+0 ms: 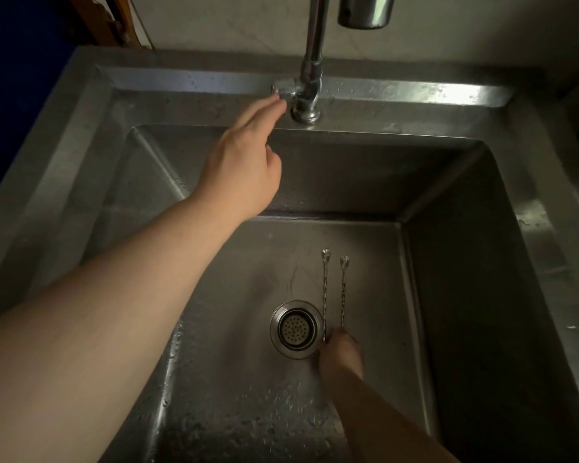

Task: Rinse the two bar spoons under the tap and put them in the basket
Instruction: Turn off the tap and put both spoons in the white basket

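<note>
Bare forearm skin fills the lower left of the frame, running up to the left hand [244, 165] at upper centre, its fingers loosely extended with the fingertips touching the small chrome tap lever [283, 91]. Beside it rises the polished, round tap [311, 61], its pipe leaving the top edge. Lower centre, the right hand [341, 354] is closed around the near ends of the two bar spoons [333, 295], thin twisted steel stems lying side by side, small bowls pointing up-frame. They hover low over the sink floor, just right of the round perforated drain strainer [294, 329]. Brushed stainless steel forms the sink [448, 262], deep, square-cornered and speckled with droplets. Its floor is open left of the drain and its flat rim frames all sides.
</note>
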A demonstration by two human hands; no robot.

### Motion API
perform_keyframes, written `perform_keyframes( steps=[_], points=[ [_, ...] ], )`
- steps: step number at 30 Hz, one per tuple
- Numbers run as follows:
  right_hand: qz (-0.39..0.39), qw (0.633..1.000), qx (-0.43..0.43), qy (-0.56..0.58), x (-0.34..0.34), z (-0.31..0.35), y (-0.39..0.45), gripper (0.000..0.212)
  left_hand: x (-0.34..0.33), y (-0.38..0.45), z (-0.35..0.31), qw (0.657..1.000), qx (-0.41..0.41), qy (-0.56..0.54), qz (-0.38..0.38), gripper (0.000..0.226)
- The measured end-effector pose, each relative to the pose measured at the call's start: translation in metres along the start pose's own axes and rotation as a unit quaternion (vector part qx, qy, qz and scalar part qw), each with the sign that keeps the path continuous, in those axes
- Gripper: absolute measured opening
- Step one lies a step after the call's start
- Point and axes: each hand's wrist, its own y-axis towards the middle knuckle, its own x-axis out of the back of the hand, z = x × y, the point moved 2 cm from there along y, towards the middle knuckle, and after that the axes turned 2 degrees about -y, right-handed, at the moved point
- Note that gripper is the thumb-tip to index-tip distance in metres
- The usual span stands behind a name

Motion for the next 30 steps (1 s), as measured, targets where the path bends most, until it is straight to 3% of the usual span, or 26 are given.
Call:
perform_keyframes(
  steps=[6, 10, 14, 17, 20, 30],
  points=[
    [-0.028, 0.999, 0.034, 0.027, 0.012, -0.004, -0.004, 0.021, -0.013, -0.017, -0.002, 0.996, 0.076, -0.050, -0.022, 0.073],
    [-0.073, 0.995, 0.036, 0.062, 0.033, -0.012, -0.003, 0.020, -0.051, -0.054, -0.003, 0.985, 0.131, -0.081, -0.079, 0.051],
    [-0.074, 0.995, 0.047, 0.052, 0.047, -0.020, 0.010, 0.020, -0.110, -0.104, 0.001, 0.968, 0.230, -0.096, 0.003, 0.024],
    [-0.061, 0.996, 0.058, 0.044, 0.047, -0.023, 0.020, 0.022, -0.155, -0.150, 0.005, 0.932, 0.328, -0.115, 0.100, 0.016],
    [-0.054, 0.996, 0.060, 0.027, 0.040, -0.024, 0.027, 0.022, -0.189, -0.185, 0.011, 0.899, 0.399, -0.108, 0.143, 0.015],
    [-0.073, 0.996, 0.045, -0.028, 0.024, -0.023, 0.038, 0.019, -0.227, -0.223, 0.024, 0.896, 0.380, -0.024, 0.228, 0.025]
  ],
)
